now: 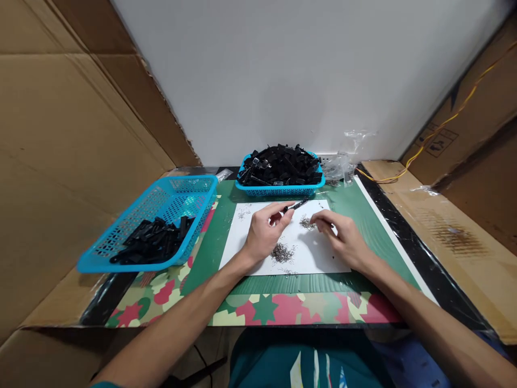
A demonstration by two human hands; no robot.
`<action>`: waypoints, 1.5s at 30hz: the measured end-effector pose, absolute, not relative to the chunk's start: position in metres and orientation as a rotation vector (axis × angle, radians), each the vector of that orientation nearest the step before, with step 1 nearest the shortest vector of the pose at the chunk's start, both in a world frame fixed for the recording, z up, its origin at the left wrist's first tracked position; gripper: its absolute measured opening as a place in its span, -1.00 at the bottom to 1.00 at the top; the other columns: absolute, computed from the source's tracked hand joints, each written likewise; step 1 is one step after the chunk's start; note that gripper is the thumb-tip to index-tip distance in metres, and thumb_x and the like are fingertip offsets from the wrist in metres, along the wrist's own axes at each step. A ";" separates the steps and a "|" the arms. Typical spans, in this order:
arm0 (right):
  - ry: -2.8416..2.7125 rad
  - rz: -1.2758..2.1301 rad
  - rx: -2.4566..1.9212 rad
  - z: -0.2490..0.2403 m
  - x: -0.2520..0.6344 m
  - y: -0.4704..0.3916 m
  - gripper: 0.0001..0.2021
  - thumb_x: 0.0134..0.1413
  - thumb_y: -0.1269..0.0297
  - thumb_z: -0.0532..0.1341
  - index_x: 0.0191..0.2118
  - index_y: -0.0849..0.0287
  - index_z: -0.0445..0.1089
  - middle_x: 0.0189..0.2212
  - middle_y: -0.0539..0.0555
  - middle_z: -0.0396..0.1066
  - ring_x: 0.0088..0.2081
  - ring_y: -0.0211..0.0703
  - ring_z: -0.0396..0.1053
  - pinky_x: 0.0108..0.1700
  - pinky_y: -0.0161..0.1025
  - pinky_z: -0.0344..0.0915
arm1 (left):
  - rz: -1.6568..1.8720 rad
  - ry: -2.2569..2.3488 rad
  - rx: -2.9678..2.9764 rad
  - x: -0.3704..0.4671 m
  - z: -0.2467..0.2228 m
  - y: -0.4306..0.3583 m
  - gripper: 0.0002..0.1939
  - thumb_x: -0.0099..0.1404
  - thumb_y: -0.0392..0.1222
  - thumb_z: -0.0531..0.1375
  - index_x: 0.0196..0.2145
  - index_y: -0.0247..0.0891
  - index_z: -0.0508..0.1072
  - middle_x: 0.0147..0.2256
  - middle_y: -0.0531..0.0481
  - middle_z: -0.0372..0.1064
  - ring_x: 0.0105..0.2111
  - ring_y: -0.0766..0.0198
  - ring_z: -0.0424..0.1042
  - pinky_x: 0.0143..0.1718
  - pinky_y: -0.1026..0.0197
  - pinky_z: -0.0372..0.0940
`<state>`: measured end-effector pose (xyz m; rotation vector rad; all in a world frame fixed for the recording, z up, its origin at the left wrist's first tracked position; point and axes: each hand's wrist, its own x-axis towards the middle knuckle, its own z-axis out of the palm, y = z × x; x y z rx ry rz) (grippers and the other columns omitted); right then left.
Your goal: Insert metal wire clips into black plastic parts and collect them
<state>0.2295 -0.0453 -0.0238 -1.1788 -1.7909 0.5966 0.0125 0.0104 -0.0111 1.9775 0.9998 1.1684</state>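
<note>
My left hand (264, 230) pinches a slim black plastic part (298, 205), which points up and to the right above a white sheet (319, 261). To its right, my right hand (339, 231) has its fingers curled with the tips together, beside a small pile of tiny metal pieces (307, 222). Whether anything sits between those fingertips is too small to make out. Just below my left hand lies a larger heap of tiny metal pieces (281, 252) that look like small springs or bent wires.
A blue basket (278, 191) heaped with black plastic parts (283, 166) stands at the back. Another blue basket (121, 237) on the left holds fewer black parts (155, 240). Clear plastic bags (341, 167) lie at back right. Cardboard walls (52, 108) flank the table; a yellow cable (428, 137) hangs right.
</note>
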 end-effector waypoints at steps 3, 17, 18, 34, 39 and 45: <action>-2.035 0.631 -1.117 -0.027 0.219 -0.049 -0.82 0.43 0.40 0.08 -0.14 0.10 0.43 -0.22 0.09 0.51 -0.16 -0.07 0.43 -0.11 -0.15 0.31 | 1.193 1.022 1.770 0.011 -0.014 0.016 -0.66 0.45 0.03 0.25 0.00 -0.26 0.63 -0.26 -0.04 0.55 -0.37 0.30 0.36 -0.35 0.26 0.29; -2.093 0.681 -1.299 -0.033 0.207 -0.050 -0.92 0.29 0.41 0.27 -0.24 0.12 0.51 -0.33 0.05 0.46 -0.25 -0.06 0.39 -0.17 -0.13 0.29 | 1.195 0.930 1.668 0.016 -0.021 0.016 -0.84 0.42 -0.14 0.24 -0.12 -0.25 0.53 -0.21 -0.02 0.49 -0.38 0.34 0.30 -0.36 0.28 0.23; -2.090 0.687 -1.307 -0.034 0.207 -0.050 -0.92 0.28 0.42 0.27 -0.24 0.12 0.51 -0.32 0.06 0.47 -0.25 -0.06 0.39 -0.18 -0.13 0.29 | 1.188 0.931 1.670 0.016 -0.021 0.015 -0.84 0.43 -0.14 0.23 -0.12 -0.25 0.53 -0.20 -0.02 0.50 -0.38 0.34 0.31 -0.35 0.27 0.24; -2.132 0.259 -1.091 -0.034 0.210 -0.055 -0.87 0.34 0.46 0.20 -0.23 0.13 0.47 -0.41 0.05 0.38 -0.30 -0.07 0.29 -0.21 -0.16 0.24 | 1.191 0.964 1.743 0.016 -0.019 0.013 -0.89 0.42 -0.25 0.23 -0.15 -0.26 0.54 -0.16 -0.03 0.46 -0.33 0.33 0.38 -0.26 0.23 0.30; -2.349 -0.005 -1.041 -0.037 0.208 -0.056 -0.83 0.36 0.49 0.18 -0.24 0.14 0.47 -0.43 0.06 0.40 -0.32 -0.05 0.26 -0.24 -0.13 0.17 | 1.190 0.976 1.746 0.015 -0.018 0.014 -0.90 0.41 -0.26 0.22 -0.15 -0.26 0.54 -0.16 -0.03 0.47 -0.32 0.32 0.39 -0.25 0.22 0.30; -2.516 -0.360 -1.002 -0.036 0.213 -0.052 -0.74 0.44 0.49 0.09 -0.24 0.15 0.48 -0.40 0.11 0.44 -0.31 -0.01 0.25 -0.25 -0.10 0.12 | 1.209 0.980 1.758 0.015 -0.017 0.014 -0.90 0.40 -0.26 0.22 -0.16 -0.26 0.54 -0.17 -0.02 0.47 -0.36 0.34 0.35 -0.28 0.23 0.30</action>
